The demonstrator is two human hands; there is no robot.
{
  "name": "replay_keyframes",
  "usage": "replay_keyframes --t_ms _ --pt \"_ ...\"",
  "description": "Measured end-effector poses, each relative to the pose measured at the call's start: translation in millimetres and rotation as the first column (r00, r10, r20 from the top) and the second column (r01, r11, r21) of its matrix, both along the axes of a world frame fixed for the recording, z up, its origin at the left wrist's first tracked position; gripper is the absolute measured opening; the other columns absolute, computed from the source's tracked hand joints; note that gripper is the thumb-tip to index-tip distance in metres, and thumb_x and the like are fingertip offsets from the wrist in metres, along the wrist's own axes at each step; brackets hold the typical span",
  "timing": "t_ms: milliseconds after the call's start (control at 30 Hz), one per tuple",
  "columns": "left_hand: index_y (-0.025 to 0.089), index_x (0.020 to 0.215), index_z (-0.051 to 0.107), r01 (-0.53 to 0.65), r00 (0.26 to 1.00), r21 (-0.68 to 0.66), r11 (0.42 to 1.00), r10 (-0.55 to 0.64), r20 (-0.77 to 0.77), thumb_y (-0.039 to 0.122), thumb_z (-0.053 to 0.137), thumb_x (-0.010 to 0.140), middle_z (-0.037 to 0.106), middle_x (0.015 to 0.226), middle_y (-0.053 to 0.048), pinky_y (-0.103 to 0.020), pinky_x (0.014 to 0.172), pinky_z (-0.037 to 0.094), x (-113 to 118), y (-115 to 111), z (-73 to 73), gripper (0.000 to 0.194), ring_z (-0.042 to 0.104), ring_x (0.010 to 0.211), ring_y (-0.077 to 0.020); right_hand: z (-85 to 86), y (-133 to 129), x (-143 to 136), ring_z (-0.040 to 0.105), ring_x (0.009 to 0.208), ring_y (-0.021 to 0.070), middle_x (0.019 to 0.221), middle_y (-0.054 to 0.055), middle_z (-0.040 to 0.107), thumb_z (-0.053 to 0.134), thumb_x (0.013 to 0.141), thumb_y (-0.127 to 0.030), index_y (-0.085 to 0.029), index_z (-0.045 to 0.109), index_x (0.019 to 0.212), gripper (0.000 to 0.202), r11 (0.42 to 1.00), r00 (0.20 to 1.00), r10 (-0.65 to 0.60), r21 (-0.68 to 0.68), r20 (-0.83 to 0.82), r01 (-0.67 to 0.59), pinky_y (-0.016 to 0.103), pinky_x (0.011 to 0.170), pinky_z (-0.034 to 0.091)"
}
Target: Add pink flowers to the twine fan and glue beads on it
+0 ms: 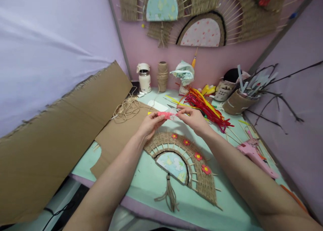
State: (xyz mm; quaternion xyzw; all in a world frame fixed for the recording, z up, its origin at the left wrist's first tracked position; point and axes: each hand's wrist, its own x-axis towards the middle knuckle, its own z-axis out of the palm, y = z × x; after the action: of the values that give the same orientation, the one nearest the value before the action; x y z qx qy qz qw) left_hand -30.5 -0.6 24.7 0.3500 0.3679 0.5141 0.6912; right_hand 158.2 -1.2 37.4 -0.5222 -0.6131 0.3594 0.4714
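Note:
My left hand (pixel 154 120) is closed round a small bright pink piece (pixel 164 115) with clear, crinkled plastic at its right end. Thumb and fingers of my right hand (pixel 189 117) pinch the plastic end. What the pink piece is made of I cannot tell. A bit of yellow shows behind the left fingers. Below both hands lies a woven twine fan (pixel 202 150) with several red flowers with yellow centres, a pale blue patterned half-circle (pixel 173 163) and a twine tassel (pixel 168 194).
Brown cardboard (pixel 113 136) and loose twine (pixel 127 109) lie left. Behind stand a white bottle (pixel 144 81), a twine spool (pixel 162 76) and a cloth bundle (pixel 185 72). Red and yellow pipe cleaners (pixel 207 106), a stick-filled pot (pixel 237 103) and a pink glue gun (pixel 254 153) are right.

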Motion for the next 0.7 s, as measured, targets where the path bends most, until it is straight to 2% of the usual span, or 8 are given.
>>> replay_keyframes --t_ms 100,167,300,367,433,533,633,700 --pt "0.013 0.091 0.059 -0.069 0.995 0.038 0.997 0.072 -0.067 0.021 0.076 0.070 0.067 0.088 -0.006 -0.028 0.083 0.051 -0.2 2.1 -6.0 0.029 0.064 0.077 -0.0112 2.6 2.3 3.1 0.054 0.117 0.0265 0.109 0.009 0.068 0.069 0.067 -0.028 -0.018 0.066 0.060 0.012 0.992 0.982 -0.005 -0.123 -0.187 -0.018 0.038 0.090 0.044" --pt "0.016 0.105 0.056 -0.117 0.959 0.112 0.987 0.142 -0.244 0.026 0.074 0.072 0.066 0.090 -0.004 -0.029 0.075 0.052 0.2 3.6 -12.9 0.038 0.064 0.071 -0.0113 4.5 2.0 4.0 0.057 0.109 0.0238 0.115 0.008 0.066 0.074 0.064 -0.032 -0.018 0.069 0.065 0.015 0.973 0.946 0.001 -0.217 -0.324 -0.076 0.033 0.081 0.047" --pt "0.019 0.111 0.059 -0.008 0.638 0.393 0.919 0.307 -0.706 0.028 0.072 0.073 0.065 0.096 -0.007 -0.035 0.079 0.051 -1.3 6.5 -28.5 0.042 0.063 0.081 -0.0184 6.8 -0.3 2.0 0.059 0.096 0.0173 0.116 0.005 0.064 0.081 0.059 -0.034 -0.021 0.072 0.074 0.022 0.936 0.874 -0.015 -0.313 -0.486 -0.158 0.028 0.075 0.048" --pt "0.018 0.112 0.061 0.118 0.477 0.475 0.872 0.370 -0.797 0.027 0.072 0.073 0.064 0.104 -0.010 -0.040 0.089 0.046 -3.4 6.7 -32.5 0.042 0.061 0.097 -0.0244 7.7 -1.5 -0.1 0.059 0.094 0.0170 0.109 0.005 0.067 0.082 0.059 -0.033 -0.021 0.073 0.076 0.022 0.927 0.851 -0.021 -0.329 -0.524 -0.180 0.027 0.074 0.048" --pt "0.017 0.117 0.060 0.174 0.394 0.515 0.839 0.420 -0.817 0.028 0.072 0.073 0.062 0.112 -0.013 -0.042 0.092 0.044 -4.9 4.9 -31.4 0.047 0.057 0.104 -0.0272 9.0 -2.9 -2.3 0.059 0.094 0.0175 0.107 0.006 0.067 0.082 0.060 -0.032 -0.021 0.073 0.077 0.022 0.920 0.838 -0.023 -0.340 -0.545 -0.195 0.028 0.074 0.049" --pt "0.018 0.118 0.061 0.147 0.418 0.607 0.781 0.507 -0.754 0.032 0.070 0.075 0.060 0.111 -0.012 -0.037 0.085 0.046 -3.0 -1.9 -21.7 0.046 0.059 0.092 -0.0221 11.9 -6.5 -5.7 0.058 0.099 0.0185 0.110 0.007 0.067 0.079 0.064 -0.033 -0.021 0.074 0.080 0.020 0.913 0.830 0.012 -0.333 -0.558 -0.236 0.028 0.075 0.048" --pt "0.019 0.109 0.064 0.084 0.602 0.671 0.737 0.499 -0.623 0.034 0.069 0.077 0.063 0.099 -0.007 -0.030 0.077 0.048 4.1 -10.6 -11.0 0.036 0.058 0.077 -0.0151 14.6 -11.9 -10.3 0.057 0.106 0.0204 0.113 0.006 0.067 0.072 0.069 -0.034 -0.022 0.075 0.082 0.017 0.902 0.822 0.083 -0.308 -0.563 -0.302 0.028 0.077 0.048" --pt "0.018 0.110 0.063 0.034 0.722 0.646 0.763 0.429 -0.544 0.032 0.072 0.074 0.064 0.095 -0.006 -0.028 0.074 0.049 9.6 -15.4 -7.4 0.040 0.059 0.076 -0.0143 15.4 -15.8 -14.2 0.057 0.108 0.0215 0.113 0.006 0.068 0.069 0.072 -0.033 -0.023 0.075 0.083 0.016 0.885 0.813 0.135 -0.300 -0.566 -0.355 0.030 0.079 0.048"
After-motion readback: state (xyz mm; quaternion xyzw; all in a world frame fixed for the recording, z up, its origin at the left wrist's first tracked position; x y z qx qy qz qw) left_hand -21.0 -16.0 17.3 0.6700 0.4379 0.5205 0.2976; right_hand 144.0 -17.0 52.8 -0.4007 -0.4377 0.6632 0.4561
